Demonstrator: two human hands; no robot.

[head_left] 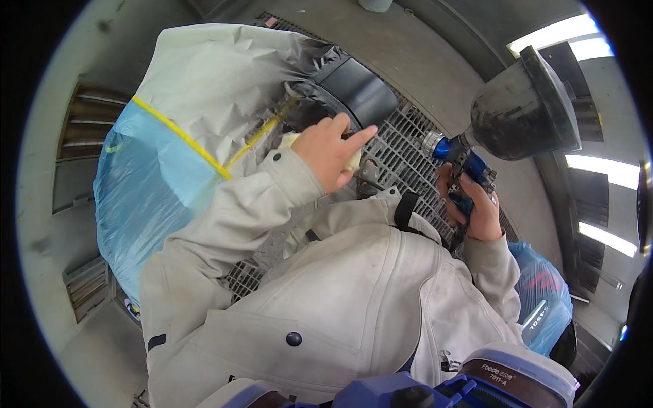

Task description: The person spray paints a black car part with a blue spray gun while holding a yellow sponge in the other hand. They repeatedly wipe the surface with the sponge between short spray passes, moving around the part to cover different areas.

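My left hand [332, 151] is closed, with its index finger stretched out, around a pale yellow cloth [354, 160] that shows on both sides of the hand. Just beyond it sits a glossy black curved part [355, 88], framed on its left by grey-smeared masking paper [224, 71]. My right hand [473, 204] grips a blue and silver spray gun [462, 158] by its handle. A large dark, paint-dusted cup [520, 112] is fixed to the gun and tilts toward the upper right. The gun's front end points left, apart from the black part.
Blue plastic film [146, 177], edged with yellow tape [182, 138], covers the left of the masked body. Floor grating [411, 136] runs below my hands. Another thing wrapped in blue film [541, 289] stands by my right elbow. A pale bucket [375, 5] is at the far edge.
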